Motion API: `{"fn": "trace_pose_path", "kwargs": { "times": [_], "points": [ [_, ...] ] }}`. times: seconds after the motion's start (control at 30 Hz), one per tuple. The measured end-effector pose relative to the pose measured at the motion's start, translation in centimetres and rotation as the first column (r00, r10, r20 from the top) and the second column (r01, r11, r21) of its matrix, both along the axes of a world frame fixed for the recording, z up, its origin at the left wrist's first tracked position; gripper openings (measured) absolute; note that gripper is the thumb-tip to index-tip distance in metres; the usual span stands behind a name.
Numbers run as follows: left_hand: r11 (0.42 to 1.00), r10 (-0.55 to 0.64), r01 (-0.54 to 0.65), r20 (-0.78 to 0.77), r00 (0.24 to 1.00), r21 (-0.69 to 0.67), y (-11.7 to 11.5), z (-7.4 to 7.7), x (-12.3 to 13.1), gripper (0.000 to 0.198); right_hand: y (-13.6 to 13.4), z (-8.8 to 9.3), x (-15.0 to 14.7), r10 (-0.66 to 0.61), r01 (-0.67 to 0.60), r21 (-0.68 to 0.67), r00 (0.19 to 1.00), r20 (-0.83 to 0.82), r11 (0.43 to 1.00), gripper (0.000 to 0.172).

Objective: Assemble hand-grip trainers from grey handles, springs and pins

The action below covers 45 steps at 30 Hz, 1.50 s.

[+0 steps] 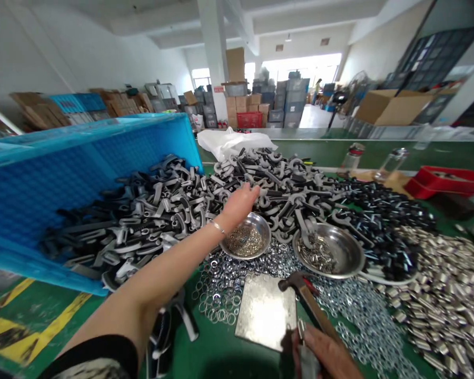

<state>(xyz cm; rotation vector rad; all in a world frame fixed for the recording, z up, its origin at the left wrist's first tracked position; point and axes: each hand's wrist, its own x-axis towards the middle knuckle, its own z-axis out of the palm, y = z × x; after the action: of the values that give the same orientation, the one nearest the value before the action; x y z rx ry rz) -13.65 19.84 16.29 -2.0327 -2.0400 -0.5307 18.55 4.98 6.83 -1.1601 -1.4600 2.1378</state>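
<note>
My left hand (pixel 239 205) reaches over the heap of grey and black hook-ended handle parts (pixel 284 179), its visible fingers apart at the near side of the heap. No held part shows in it. Below the wrist is a steel bowl (pixel 265 247) of small rings and washers. At the bottom right, my right hand (pixel 326 350) is closed on a grey metal handle piece (pixel 308 363), and a shiny pin-like end sticks up by the thumb. Beside that hand lie a hammer (pixel 314 305) with a wooden handle and a flat metal plate (pixel 266 310).
A blue crate (pixel 150 139) on its side spills handle parts at left. Another steel bowl (pixel 349 252) holds small metal pieces. Loose rings (pixel 217 305), black bolts (pixel 403 210) and metal sleeves (pixel 450 284) cover the right and middle. A red tray (pixel 422 181) stands far right.
</note>
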Motion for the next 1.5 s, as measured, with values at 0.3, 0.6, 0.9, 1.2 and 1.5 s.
{"fn": "trace_pose_path", "kwargs": {
  "times": [0.3,0.6,0.9,1.2,1.5],
  "points": [
    [0.748,-0.521,0.57,0.231,0.822,-0.341,-22.8,0.2,2.7,0.039,0.9,4.9,2.0,0.403,-0.359,0.313,0.911,-0.088,0.879,0.053],
    [0.985,0.026,0.168,0.963,-0.268,0.021,-27.6,-7.3,10.1,0.044,-4.9,0.0,-4.2,0.27,-0.191,0.486,0.958,-0.097,0.853,0.032],
    [0.985,0.119,-0.116,0.989,-0.087,-0.129,-25.2,-7.8,10.3,0.042,-4.6,0.1,-3.1,0.183,-0.146,0.402,0.981,-0.056,0.904,0.033],
    [0.937,0.276,0.201,0.959,0.07,-0.285,-26.4,-9.8,13.8,0.042,-4.6,0.4,-3.0,-0.026,-0.153,0.672,0.968,0.249,0.725,0.031],
    [0.924,0.246,0.255,0.954,0.172,-0.285,-26.8,-9.7,14.6,0.041,-5.2,0.2,-2.7,0.019,-0.189,0.729,0.972,0.235,0.658,0.027]
  ]
}}
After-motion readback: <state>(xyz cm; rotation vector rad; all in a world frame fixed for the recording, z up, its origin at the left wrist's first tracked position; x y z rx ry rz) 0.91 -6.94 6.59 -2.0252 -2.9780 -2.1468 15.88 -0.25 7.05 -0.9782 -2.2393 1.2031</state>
